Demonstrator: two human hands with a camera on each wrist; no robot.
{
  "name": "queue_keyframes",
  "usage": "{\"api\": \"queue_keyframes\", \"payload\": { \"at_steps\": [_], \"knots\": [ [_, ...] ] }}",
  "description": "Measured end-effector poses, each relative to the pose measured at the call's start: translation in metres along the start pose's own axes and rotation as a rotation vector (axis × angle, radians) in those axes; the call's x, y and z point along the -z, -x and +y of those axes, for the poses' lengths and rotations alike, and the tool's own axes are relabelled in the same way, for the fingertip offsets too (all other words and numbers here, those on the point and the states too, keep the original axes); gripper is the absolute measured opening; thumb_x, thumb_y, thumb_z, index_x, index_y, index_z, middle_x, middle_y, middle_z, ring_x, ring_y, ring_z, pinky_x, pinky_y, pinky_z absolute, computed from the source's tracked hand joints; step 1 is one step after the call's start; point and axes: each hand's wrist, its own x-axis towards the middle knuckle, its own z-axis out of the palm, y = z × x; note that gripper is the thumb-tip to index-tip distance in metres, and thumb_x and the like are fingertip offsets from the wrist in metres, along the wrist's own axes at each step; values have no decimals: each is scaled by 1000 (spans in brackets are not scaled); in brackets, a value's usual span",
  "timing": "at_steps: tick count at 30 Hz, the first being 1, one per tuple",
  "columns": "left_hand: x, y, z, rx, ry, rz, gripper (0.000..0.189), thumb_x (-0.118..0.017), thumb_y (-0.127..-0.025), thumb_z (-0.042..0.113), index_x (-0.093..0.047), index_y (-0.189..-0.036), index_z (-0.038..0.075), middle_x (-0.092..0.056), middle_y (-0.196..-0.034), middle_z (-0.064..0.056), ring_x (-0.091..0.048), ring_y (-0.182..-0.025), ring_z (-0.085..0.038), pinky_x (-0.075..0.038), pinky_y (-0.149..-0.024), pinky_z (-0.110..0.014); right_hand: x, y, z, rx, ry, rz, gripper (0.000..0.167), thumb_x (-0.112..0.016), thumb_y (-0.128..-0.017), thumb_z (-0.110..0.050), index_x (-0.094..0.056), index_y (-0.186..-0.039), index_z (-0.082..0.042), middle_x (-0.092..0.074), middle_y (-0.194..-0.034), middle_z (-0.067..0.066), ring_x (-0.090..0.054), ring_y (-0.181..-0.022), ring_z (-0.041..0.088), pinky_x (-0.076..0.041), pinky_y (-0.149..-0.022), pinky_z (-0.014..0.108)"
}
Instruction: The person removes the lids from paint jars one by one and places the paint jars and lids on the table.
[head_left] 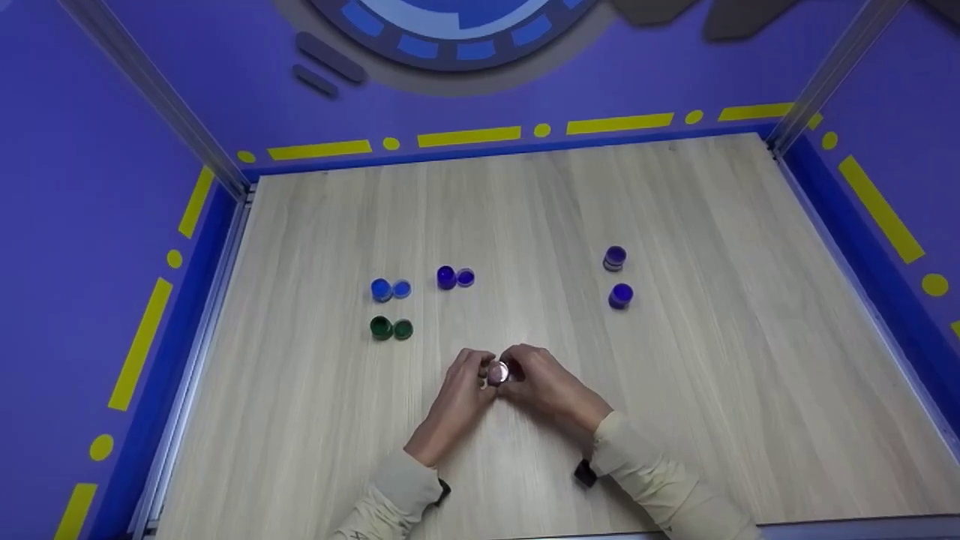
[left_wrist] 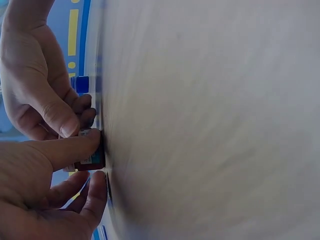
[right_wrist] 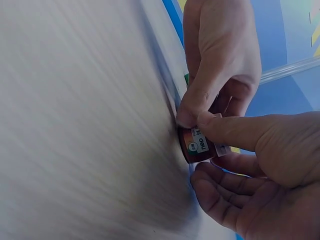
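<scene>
At the near middle of the tabletop [head_left: 300, 420]: one small dark red paint jar [right_wrist: 187, 149], white label [right_wrist: 202, 143] bearing the letters "neo", pale cap [right_wrist: 223, 149] on its upper end. Jar slightly tilted, base close to the wood; whether it touches cannot be told.

Left hand [head_left: 463, 388]: grasping the jar, thumb low on the body. Right hand [head_left: 547, 384]: grasping the same jar near the cap, thumb beside the label's upper edge, other fingers curled about the far side. Neither hand is free.

Left of centre, beyond the hands, three jars, each with a lid close on its right: blue jar [head_left: 381, 290] with blue lid [head_left: 402, 289]; green jar [head_left: 381, 328] with green lid [head_left: 403, 329]; violet jar [head_left: 446, 277] with violet lid [head_left: 466, 277].

Right of centre, two purple jars [head_left: 620, 296], one beyond the other, standing apart; whether capped, too small to tell.

Step in hand, as judged: work at the cap of the red jar; whether loosening or tightening cannot be told. Next move, as judged: calls for a steady left hold on the body and a firm right grip on the cap, jar kept near upright against spills.
</scene>
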Motion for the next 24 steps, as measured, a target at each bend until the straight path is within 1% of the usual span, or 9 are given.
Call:
{"api": "queue_keyframes", "payload": {
  "at_steps": [5,9,12,14,16,19,21,24],
  "knots": [
    [-1,-1,-2,-15,-9,0,35,-82,-88,6,-66,-119,1,-58,-109,-5,-58,-96,-16,-52,-82,-31,0,0,-2,1,-4,-5,24,-84,-85,-11,-69,-103,-4,-59,-86,0,-53,-78,13,-46,-68,30],
    [0,-3,-3,-29,9,1,27,-84,-87,10,-69,-108,4,-58,-101,0,-57,-91,-13,-51,-79,-28,0,0,-1,9,-22,26,28,-87,-83,-16,-68,-101,-6,-61,-87,2,-54,-78,13,-46,-68,29],
    [1,-5,-4,-46,20,0,21,-84,-86,9,-69,-100,6,-57,-95,2,-56,-88,-12,-50,-77,-26,0,0,1,28,-26,43,28,-88,-83,-17,-67,-98,-7,-61,-85,2,-53,-78,12,-45,-68,28],
    [1,-6,-5,-66,27,-1,19,-84,-86,7,-68,-95,6,-57,-92,1,-56,-86,-12,-50,-75,-25,0,0,3,59,-17,46,27,-87,-83,-16,-67,-98,-7,-60,-85,1,-53,-78,12,-45,-68,28],
    [2,-7,-6,-86,30,3,19,-84,-85,4,-68,-93,5,-58,-90,1,-56,-85,-12,-49,-74,-25,1,0,5,93,-10,40,24,-85,-85,-15,-69,-100,-7,-61,-87,0,-53,-80,11,-46,-70,28],
    [3,-8,-6,-99,37,10,19,-85,-83,2,-68,-91,5,-59,-89,0,-57,-84,-12,-50,-73,-25,3,-1,10,171,-4,14,21,-82,-88,-12,-71,-105,-7,-64,-92,2,-54,-85,11,-48,-75,29],
    [3,-9,-6,-98,36,10,21,-85,-83,2,-67,-91,6,-59,-89,0,-57,-83,-12,-49,-73,-25,5,-2,13,219,-6,-12,21,-79,-90,-12,-72,-109,-8,-65,-98,2,-55,-89,11,-49,-78,30],
    [4,-9,-6,-77,42,-6,22,-86,-83,6,-67,-92,6,-60,-91,1,-58,-84,-12,-50,-73,-25,8,-3,17,279,-14,-55,22,-76,-94,-13,-74,-116,-10,-65,-105,1,-58,-96,11,-51,-84,30]
  ]
}}
